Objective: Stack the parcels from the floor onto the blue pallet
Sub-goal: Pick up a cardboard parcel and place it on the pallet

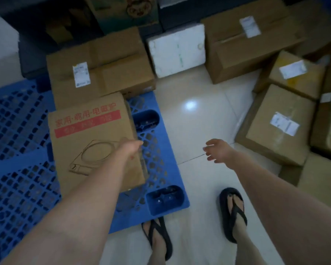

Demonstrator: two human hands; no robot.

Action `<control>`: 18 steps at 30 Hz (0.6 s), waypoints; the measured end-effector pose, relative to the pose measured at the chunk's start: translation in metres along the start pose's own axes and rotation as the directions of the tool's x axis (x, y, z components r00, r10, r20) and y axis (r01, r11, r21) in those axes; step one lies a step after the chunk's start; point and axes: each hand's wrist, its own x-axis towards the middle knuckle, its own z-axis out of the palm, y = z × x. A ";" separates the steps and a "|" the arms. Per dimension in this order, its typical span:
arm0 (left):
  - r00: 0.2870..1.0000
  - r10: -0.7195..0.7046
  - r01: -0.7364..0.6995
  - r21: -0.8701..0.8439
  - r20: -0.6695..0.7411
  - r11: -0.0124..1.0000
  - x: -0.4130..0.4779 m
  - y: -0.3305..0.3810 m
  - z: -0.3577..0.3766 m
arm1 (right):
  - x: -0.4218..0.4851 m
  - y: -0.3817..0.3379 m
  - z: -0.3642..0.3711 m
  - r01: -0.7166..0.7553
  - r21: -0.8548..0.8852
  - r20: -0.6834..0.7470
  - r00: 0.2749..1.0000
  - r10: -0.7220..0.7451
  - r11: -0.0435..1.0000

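Note:
The blue pallet (17,131) lies on the floor at the left. On it rests a flat cardboard box with red print (90,134), and a larger brown box with a white label (103,67) stands behind it at the pallet's far edge. My left hand (132,148) is at the printed box's right edge, with its fingers curled down over the side and hidden. Over the bare floor, my right hand (216,150) hovers with fingers spread, holding nothing. More parcels stand on the floor: a white foam box (178,48) and brown boxes (279,125) at the right.
A big brown carton (246,46) sits at the back right, with a labelled box (294,73) beside it. My feet in black sandals (233,213) stand on the shiny tiled floor (195,115) next to the pallet's near corner. Dark shelving and cartons line the back.

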 end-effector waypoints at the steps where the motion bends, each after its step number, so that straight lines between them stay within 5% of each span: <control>1: 0.997 0.078 -0.079 0.043 0.019 0.996 -0.007 0.022 0.018 | -0.003 0.013 -0.029 -0.015 0.043 -0.018 1.000 0.016 0.999; 3: 0.979 0.195 -0.202 0.163 0.054 0.966 -0.027 0.061 0.061 | -0.009 0.046 -0.085 -0.066 0.064 -0.042 0.997 0.068 0.996; 10: 0.938 0.249 -0.331 0.415 0.239 0.848 -0.094 0.140 0.247 | -0.001 0.192 -0.276 -0.191 -0.074 -0.162 0.971 0.177 0.979; 18: 0.859 0.182 -0.461 0.571 0.478 0.679 -0.146 0.126 0.474 | 0.005 0.354 -0.375 -0.405 0.282 -0.173 0.870 0.462 0.870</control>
